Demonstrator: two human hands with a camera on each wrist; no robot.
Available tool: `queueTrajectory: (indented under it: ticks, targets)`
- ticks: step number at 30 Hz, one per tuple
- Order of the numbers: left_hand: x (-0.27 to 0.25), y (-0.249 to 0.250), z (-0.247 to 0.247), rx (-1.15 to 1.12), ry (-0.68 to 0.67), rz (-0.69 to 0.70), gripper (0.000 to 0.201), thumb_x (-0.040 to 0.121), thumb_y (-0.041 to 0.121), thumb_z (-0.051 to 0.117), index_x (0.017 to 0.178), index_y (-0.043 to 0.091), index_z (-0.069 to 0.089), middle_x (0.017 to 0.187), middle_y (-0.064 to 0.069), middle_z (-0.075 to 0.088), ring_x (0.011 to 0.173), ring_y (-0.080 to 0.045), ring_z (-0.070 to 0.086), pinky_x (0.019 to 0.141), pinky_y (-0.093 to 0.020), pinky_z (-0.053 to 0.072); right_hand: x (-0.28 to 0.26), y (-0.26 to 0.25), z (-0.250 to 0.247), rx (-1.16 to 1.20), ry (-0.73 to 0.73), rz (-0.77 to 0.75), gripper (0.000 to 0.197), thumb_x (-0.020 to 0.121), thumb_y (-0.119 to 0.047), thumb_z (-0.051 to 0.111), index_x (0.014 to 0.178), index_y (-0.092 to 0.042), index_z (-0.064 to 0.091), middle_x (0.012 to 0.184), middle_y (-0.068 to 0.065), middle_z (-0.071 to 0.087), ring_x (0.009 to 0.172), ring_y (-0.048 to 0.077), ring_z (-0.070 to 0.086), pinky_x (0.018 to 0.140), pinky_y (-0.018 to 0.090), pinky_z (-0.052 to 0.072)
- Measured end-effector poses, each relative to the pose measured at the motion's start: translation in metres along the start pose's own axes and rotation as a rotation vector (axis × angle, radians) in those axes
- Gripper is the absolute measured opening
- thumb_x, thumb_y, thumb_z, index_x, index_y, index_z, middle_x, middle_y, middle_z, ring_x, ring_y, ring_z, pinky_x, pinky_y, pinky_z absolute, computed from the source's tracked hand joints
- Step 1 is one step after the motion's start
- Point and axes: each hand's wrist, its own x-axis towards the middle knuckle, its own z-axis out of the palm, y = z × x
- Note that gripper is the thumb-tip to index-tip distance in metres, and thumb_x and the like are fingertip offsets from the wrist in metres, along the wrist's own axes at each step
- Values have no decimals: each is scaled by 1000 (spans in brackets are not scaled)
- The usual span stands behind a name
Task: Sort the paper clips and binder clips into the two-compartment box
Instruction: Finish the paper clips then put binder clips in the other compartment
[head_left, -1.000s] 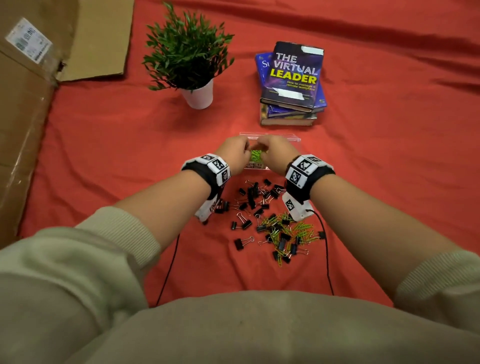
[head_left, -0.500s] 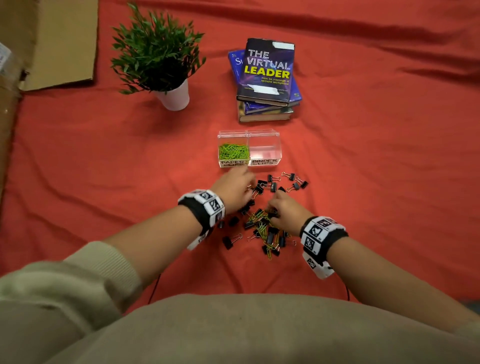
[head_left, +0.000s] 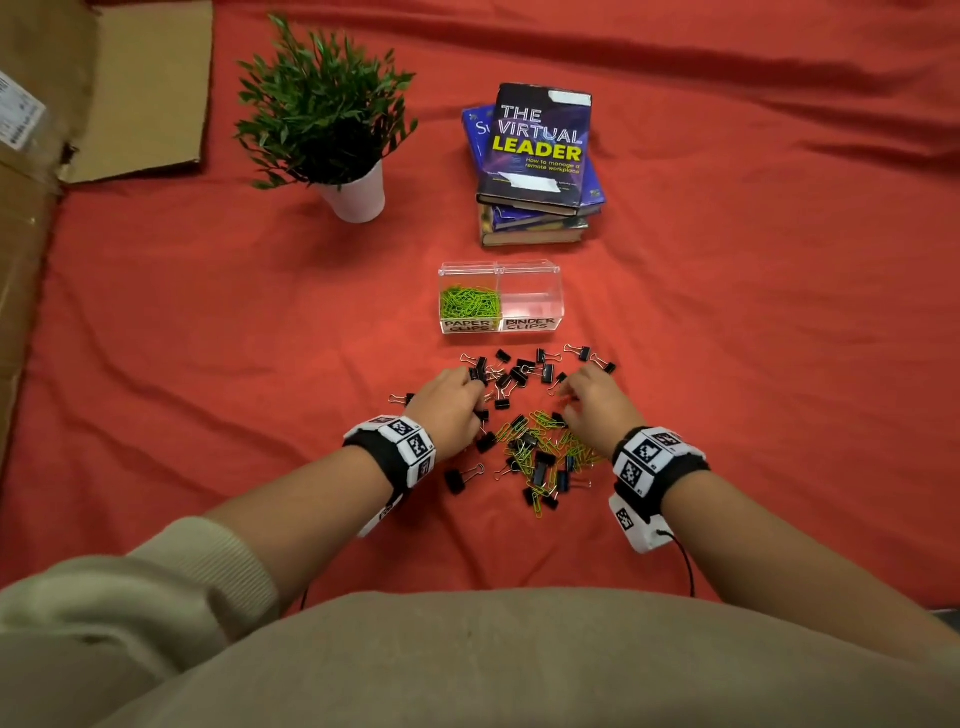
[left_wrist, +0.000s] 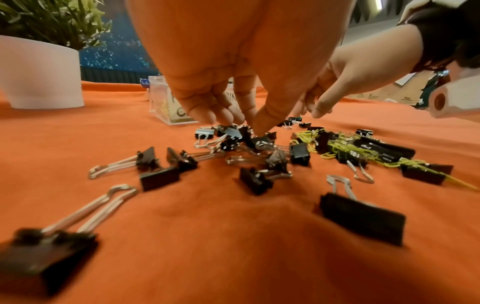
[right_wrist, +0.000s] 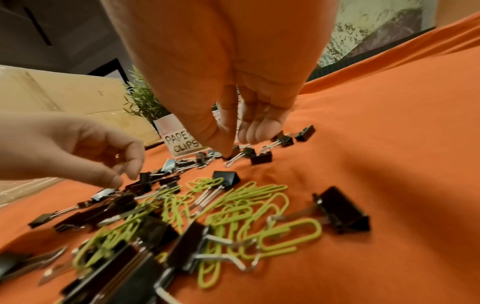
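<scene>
- Left hand (head_left: 451, 402): fingertips (left_wrist: 228, 117) bunched down onto black binder clips (head_left: 511, 371); grasp unclear.
- Right hand (head_left: 597, 402): fingers curled, narrow, over the clips; hold unclear.
- Green paper clips (head_left: 545, 441) tangled between the wrists.
- Two-compartment box (head_left: 530, 301) just beyond: paper-clip side filled.

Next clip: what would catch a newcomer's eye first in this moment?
Against the red cloth, the heap of black binder clips mixed with green paper clips stands out, with the left hand and right hand reaching into it. Just beyond sits the clear two-compartment box: green clips fill its left side, its right side looks empty.
</scene>
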Motion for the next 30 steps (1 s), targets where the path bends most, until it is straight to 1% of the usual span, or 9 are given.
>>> queueTrajectory:
  ticks: [4, 8, 10, 14, 18, 21, 23, 26, 30]
  targets:
    - [7, 24, 6, -8, -3, 110, 27, 85, 14, 54, 112, 16, 58, 110, -4, 53, 109, -23, 48, 93, -34, 42, -5, 0, 8, -33, -122, -26, 33, 81, -5, 58, 113, -14, 61, 110, 4, 50, 105, 20, 50, 91, 32, 48]
    - [15, 37, 13, 43, -66, 151, 35, 89, 10, 52, 123, 14, 56, 114, -6, 52, 114, -25, 45, 94, -36, 42, -9, 6, 9, -18, -109, -33, 29, 80, -5, 56, 108, -14, 60, 110, 2, 50, 102, 18, 51, 89, 31, 49]
    - [17, 36, 15, 72, -81, 150, 32, 89, 11, 53, 121, 12, 57, 115, -7, 52, 115, -26, 46, 95, -38, 43, -9, 8, 8, -24, -102, -29, 28, 81, -7, 56, 109, -12, 59, 111, 4, 52, 104, 19, 51, 90, 28, 47]
    - [18, 32, 17, 92, -50, 146, 31, 90, 24, 59, 115, 9, 54, 118, -7, 51, 116, -24, 46, 99, -35, 40, -7, 9, 7, -26, -51, -8, 29, 82, -11, 56, 112, -10, 58, 112, 5, 51, 109, 20, 48, 94, 30, 44]
    - [20, 23, 10, 63, 27, 85, 32, 88, 32, 61, 110, 10, 53, 114, -6, 53, 111, -24, 48, 97, -35, 42, -5, 2, 5, -109, -56, -94, 38, 82, -18, 58, 120, -13, 56, 117, 4, 51, 115, 21, 41, 102, 35, 39]
    - [21, 16, 3, 51, 91, 20, 30, 88, 33, 60, 109, 11, 55, 111, -5, 54, 109, -23, 50, 95, -35, 44, -4, -1, 6, -196, -93, -159, 47, 81, -17, 58, 127, -15, 52, 121, 3, 50, 116, 23, 42, 100, 38, 39]
    - [20, 15, 0, 67, 142, -2, 31, 88, 33, 59, 109, 11, 53, 110, -6, 54, 107, -23, 49, 93, -34, 44, -4, -3, 8, -234, -120, -182, 48, 82, -14, 56, 130, -15, 50, 122, 2, 50, 116, 22, 42, 99, 37, 38]
    - [17, 22, 3, 72, 166, -11, 25, 89, 31, 56, 104, 11, 53, 108, -6, 54, 105, -24, 49, 92, -34, 42, -5, -5, 12, -266, -116, -203, 40, 86, -15, 55, 126, -15, 55, 118, 2, 54, 111, 21, 43, 97, 34, 38]
    - [12, 38, 18, 121, 76, 0, 30, 90, 33, 54, 106, 9, 58, 111, -8, 57, 109, -26, 50, 96, -37, 43, -5, -4, 16, -279, -112, -195, 23, 89, -19, 54, 109, -10, 62, 112, 4, 58, 107, 22, 45, 96, 31, 37]
